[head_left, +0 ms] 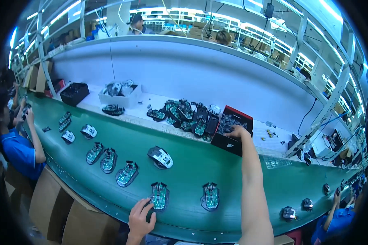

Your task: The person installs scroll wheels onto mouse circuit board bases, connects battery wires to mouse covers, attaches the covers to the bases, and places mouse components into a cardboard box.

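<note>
My left hand [140, 219] is at the near edge of the green belt, fingers spread. Its fingertips are at the left side of a computer mouse base with an exposed green circuit board [160, 197]; whether they press on it I cannot tell. A similar open mouse base [210, 197] lies to its right. My right arm stretches forward, and my right hand [238, 132] reaches into a black box with a red inner edge [228, 143]. Small dark parts [235, 119] fill the box. The fingertips of that hand are partly hidden among them.
More open mouse bases [127, 174] and white-and-black mice [160, 157] lie along the belt. On the white shelf are a heap of mouse bases [180, 112], a white bin [120, 96] and a dark box [74, 94]. Co-workers in blue [22, 147] sit at both sides.
</note>
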The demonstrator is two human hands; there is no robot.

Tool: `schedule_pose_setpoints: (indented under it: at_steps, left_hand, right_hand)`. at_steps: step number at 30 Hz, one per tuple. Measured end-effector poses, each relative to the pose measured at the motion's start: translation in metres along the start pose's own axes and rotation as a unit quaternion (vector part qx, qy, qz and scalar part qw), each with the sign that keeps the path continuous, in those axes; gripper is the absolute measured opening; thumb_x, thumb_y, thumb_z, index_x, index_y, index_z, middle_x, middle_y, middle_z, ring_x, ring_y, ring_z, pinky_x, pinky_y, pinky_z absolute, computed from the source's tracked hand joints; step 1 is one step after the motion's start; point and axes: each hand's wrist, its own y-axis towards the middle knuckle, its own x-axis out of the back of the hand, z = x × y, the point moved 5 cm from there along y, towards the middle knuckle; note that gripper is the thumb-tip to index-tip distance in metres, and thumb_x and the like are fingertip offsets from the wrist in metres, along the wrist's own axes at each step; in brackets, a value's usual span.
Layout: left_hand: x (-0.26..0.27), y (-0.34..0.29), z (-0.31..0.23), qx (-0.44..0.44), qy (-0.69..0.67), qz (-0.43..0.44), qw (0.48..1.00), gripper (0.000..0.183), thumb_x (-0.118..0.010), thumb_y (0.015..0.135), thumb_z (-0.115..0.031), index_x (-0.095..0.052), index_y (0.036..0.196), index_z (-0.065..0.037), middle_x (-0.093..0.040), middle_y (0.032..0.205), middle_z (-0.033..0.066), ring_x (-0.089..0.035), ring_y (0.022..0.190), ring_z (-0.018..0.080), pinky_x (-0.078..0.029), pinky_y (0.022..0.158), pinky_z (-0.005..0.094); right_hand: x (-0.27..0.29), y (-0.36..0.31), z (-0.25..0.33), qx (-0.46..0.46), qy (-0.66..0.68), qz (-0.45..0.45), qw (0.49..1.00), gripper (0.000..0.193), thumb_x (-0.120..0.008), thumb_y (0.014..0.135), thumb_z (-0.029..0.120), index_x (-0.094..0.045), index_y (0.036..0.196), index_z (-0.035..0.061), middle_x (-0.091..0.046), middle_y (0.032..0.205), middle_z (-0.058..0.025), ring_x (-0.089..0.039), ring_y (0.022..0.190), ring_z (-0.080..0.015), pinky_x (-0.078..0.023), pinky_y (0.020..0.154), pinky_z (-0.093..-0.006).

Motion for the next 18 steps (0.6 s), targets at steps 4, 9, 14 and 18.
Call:
schedule_pose_setpoints:
  at_steps: [4,9,14,18]
  left_hand:
    - [-0.007,0.008,-0.002,-0.011,-0.016,-0.007,1.000,0.027,-0.068,0.074,-0.011,-0.069,0.100,-0.003,-0.066,0.115,0.0150,-0.061,0.111,0.0366,-0.048,0.096,0.0447]
    - [-0.005,0.020,-0.007,-0.013,-0.023,-0.008,1.000,0.026,-0.066,0.074,-0.006,-0.068,0.099,-0.002,-0.066,0.113,0.0149,-0.061,0.110,0.0363,-0.048,0.096,0.0440]
    - [-0.009,0.017,-0.003,0.012,-0.053,-0.016,0.998,0.026,-0.062,0.075,-0.001,-0.066,0.100,-0.001,-0.065,0.115,0.0162,-0.059,0.111,0.0380,-0.045,0.098,0.0456]
    - [0.000,0.005,0.003,0.040,-0.053,-0.056,0.996,0.025,-0.058,0.076,0.003,-0.065,0.100,0.002,-0.065,0.111,0.0191,-0.061,0.105,0.0375,-0.047,0.094,0.0431]
  right_hand:
    - [-0.003,0.016,-0.018,0.082,-0.049,-0.088,0.992,0.081,-0.079,0.071,0.051,-0.056,0.132,0.0035,-0.057,0.131,-0.0236,-0.054,0.124,-0.0351,-0.043,0.105,-0.0397]
    - [0.033,0.001,-0.023,0.086,0.062,-0.174,0.979,0.071,-0.076,0.076,0.045,-0.057,0.128,0.0009,-0.064,0.117,-0.0266,-0.062,0.111,-0.0376,-0.050,0.095,-0.0424]
    - [0.039,-0.019,-0.010,0.177,0.047,-0.302,0.935,0.059,-0.076,0.074,0.038,-0.061,0.122,0.0068,-0.060,0.123,-0.0234,-0.057,0.116,-0.0385,-0.047,0.097,-0.0465]
    - [0.086,-0.081,-0.068,0.139,0.225,-0.568,0.779,0.013,-0.065,0.084,0.016,-0.069,0.088,0.0048,-0.070,0.083,-0.0158,-0.067,0.082,-0.0366,-0.052,0.076,-0.0437]
